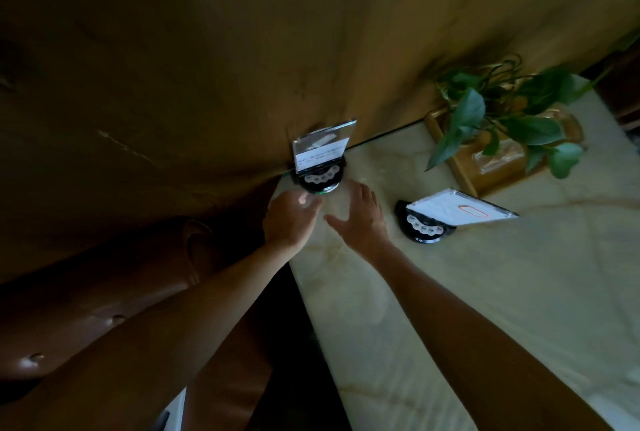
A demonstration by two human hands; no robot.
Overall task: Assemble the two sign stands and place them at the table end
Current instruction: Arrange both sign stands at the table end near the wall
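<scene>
Left hand fingertips touch the black round-based clear acrylic sign stand at 11 o'clock; real grasp, cannot tell. Right hand open, empty. Best to square it against the pale marble table end.

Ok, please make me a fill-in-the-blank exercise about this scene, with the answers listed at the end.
1. The number of sign stands on the table is ____.
2. The sign stand by the wall sits at the table's ____.
3. The green plant stands in a ____-coloured holder.
4. The second sign stand lies on the ____ side of the right hand, while the left hand is near the first one.

Answers: two; corner; gold; right
</scene>
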